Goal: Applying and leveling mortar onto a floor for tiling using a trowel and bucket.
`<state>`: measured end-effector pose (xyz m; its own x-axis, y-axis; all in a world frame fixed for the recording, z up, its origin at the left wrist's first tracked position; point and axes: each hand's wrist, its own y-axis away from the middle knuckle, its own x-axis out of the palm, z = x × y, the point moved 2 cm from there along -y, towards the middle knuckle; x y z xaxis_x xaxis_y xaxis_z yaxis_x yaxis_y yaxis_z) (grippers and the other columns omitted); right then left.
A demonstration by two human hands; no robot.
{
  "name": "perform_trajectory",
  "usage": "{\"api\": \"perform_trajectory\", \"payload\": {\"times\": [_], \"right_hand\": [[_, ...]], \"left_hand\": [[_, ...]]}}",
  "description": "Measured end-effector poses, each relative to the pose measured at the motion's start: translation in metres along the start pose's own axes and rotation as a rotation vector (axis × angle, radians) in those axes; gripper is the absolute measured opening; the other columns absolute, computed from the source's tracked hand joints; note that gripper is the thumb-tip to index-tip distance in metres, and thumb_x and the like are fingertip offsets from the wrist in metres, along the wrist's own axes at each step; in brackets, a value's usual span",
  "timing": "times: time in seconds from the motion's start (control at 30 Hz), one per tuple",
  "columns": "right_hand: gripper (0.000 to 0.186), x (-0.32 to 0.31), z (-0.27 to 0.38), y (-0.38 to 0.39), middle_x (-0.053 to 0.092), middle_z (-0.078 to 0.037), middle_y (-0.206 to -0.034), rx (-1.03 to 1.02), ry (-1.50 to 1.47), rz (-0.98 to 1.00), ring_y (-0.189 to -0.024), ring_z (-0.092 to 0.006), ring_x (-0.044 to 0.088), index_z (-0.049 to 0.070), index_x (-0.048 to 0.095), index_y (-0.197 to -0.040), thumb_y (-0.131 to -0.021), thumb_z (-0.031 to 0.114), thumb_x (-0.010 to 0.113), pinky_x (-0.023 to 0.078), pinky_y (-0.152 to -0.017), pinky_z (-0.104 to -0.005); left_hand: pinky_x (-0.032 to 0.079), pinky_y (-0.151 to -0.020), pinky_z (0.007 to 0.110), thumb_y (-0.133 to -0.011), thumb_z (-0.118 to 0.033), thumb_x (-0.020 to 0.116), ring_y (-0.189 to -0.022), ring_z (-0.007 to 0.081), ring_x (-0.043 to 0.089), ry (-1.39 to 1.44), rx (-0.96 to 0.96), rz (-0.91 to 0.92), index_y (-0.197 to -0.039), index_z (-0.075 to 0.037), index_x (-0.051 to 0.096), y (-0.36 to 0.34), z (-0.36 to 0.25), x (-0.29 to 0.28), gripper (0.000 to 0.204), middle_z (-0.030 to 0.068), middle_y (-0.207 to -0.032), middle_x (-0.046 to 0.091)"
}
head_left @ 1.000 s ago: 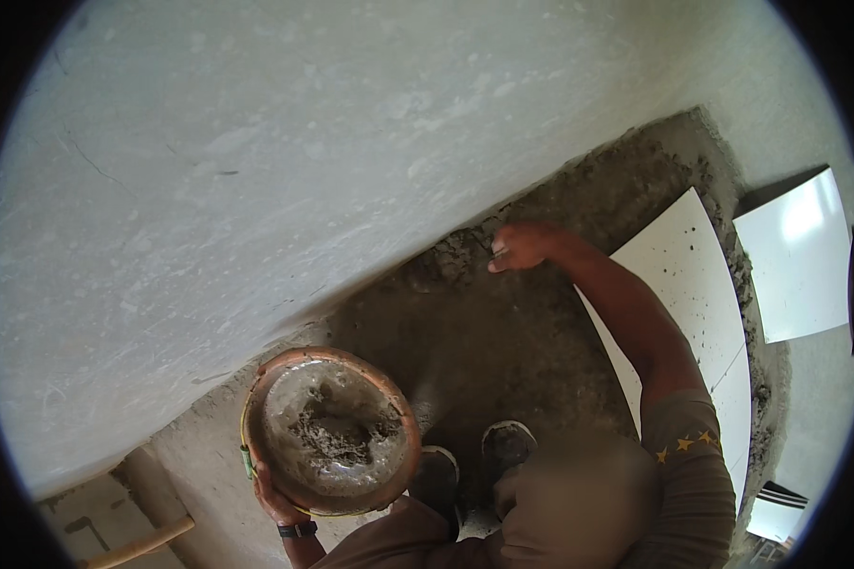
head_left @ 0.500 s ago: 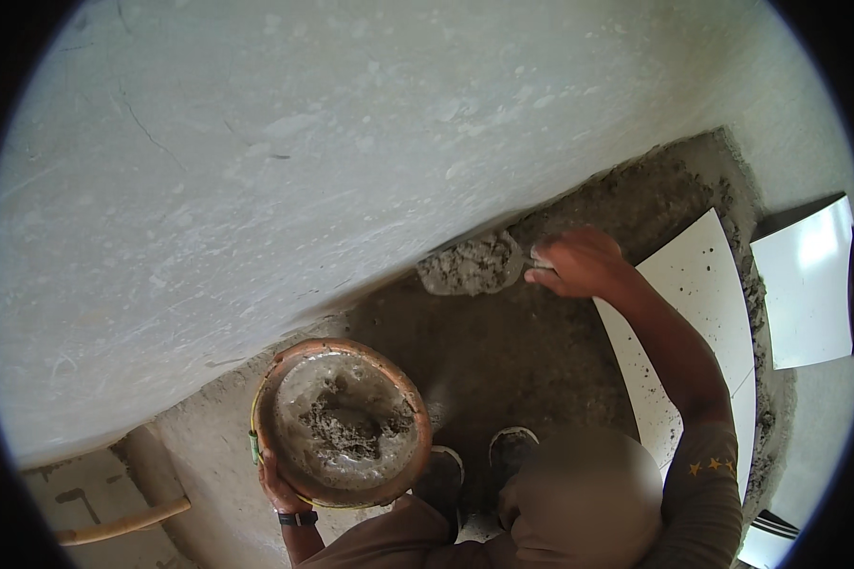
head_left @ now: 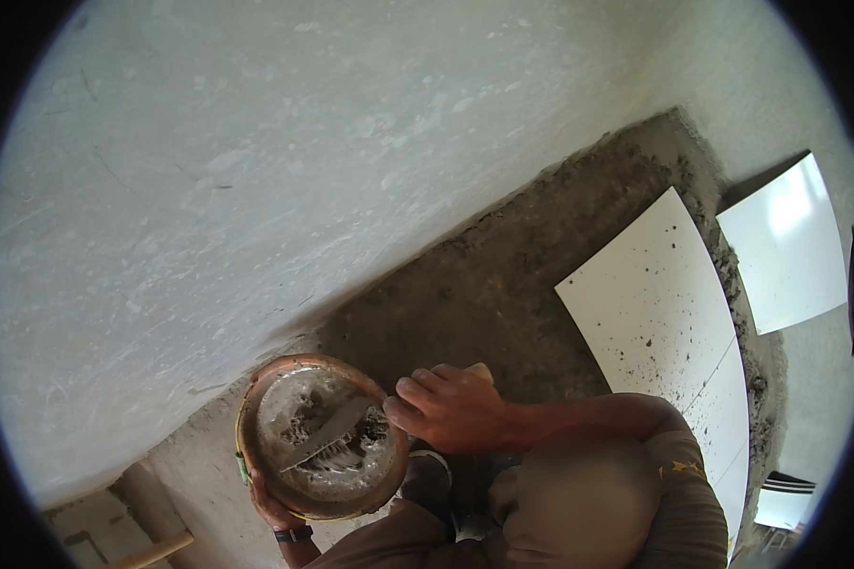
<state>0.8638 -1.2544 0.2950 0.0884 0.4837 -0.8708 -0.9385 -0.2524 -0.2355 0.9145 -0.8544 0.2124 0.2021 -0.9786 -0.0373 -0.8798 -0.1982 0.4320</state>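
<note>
A round orange-brown basin of wet grey mortar is tilted in front of me at lower left. My left hand, with a dark band on the wrist, grips its outer left side, near a green bit on the rim. Fingers of my right hand are wrapped round a trowel, whose pale handle end pokes out beyond the knuckles. The trowel blade lies on edge across the mortar inside the basin, with mortar clinging along its lower side.
A pale scuffed wall rises along the far left. Dark, damp mortar bed covers the floor beside it. White tiles speckled with mortar lie at right; another white tile stands against the right wall. A wooden handle sits lower left.
My right hand has swung from the wall's foot back to the basin, down and left. The trowel, earlier heaped with mortar, now has its blade in the basin. My left hand keeps its grip.
</note>
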Motion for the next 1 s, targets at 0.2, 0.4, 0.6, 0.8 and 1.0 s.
{"api": "perform_trajectory", "payload": {"times": [0.2,0.4,0.6,0.8,1.0], "right_hand": [[0.022,0.005,0.004,0.004,0.054,-0.009,-0.092,0.057,0.003,-0.072,-0.085,-0.0240,0.060,0.007,0.059,-0.100,-0.084,0.022,0.060,0.049,-0.069,-0.0363],[0.033,0.021,-0.016,0.053,0.057,-0.013,-0.096,0.437,-0.356,-0.181,-0.083,-0.0258,0.062,0.004,0.053,-0.107,-0.085,0.026,0.066,0.051,-0.069,-0.0401],[0.050,0.035,-0.085,0.106,0.057,-0.014,-0.090,1.281,-0.708,-0.484,-0.072,-0.0229,0.063,-0.002,0.046,-0.115,-0.087,0.033,0.067,0.051,-0.057,-0.0360],[0.046,0.046,-0.151,0.112,0.055,-0.008,-0.096,1.446,-0.990,-0.847,-0.068,-0.0144,0.059,0.003,0.038,-0.124,-0.090,0.019,0.064,0.052,-0.051,-0.0304],[0.049,0.062,-0.145,0.095,0.056,-0.007,-0.094,1.484,-0.990,-0.902,-0.063,-0.0141,0.059,0.002,0.035,-0.127,-0.090,0.018,0.064,0.053,-0.049,-0.0314]], "left_hand": [[0.045,-0.095,0.040,-0.089,-0.039,0.060,-0.110,0.0275,0.055,0.172,-0.062,0.029,-0.128,0.001,0.052,-0.005,0.004,-0.005,0.057,0.0139,-0.123,0.057],[0.036,-0.103,0.041,-0.091,-0.042,0.054,-0.120,0.0281,0.048,0.187,-0.035,0.148,-0.135,0.002,0.048,-0.014,0.015,-0.017,0.063,0.0144,-0.133,0.051],[0.033,-0.107,0.042,-0.089,-0.044,0.057,-0.126,0.0292,0.044,0.152,-0.114,0.168,-0.139,-0.001,0.043,-0.013,0.007,-0.018,0.067,0.0127,-0.138,0.048],[0.031,-0.109,0.039,-0.089,-0.045,0.058,-0.126,0.0277,0.044,0.136,-0.175,0.151,-0.137,0.000,0.046,-0.027,0.020,-0.033,0.067,0.0128,-0.137,0.050],[0.032,-0.109,0.037,-0.090,-0.047,0.056,-0.125,0.0265,0.045,-0.063,-0.102,0.143,-0.137,-0.002,0.048,-0.042,0.030,-0.053,0.065,0.0108,-0.139,0.049]]}}
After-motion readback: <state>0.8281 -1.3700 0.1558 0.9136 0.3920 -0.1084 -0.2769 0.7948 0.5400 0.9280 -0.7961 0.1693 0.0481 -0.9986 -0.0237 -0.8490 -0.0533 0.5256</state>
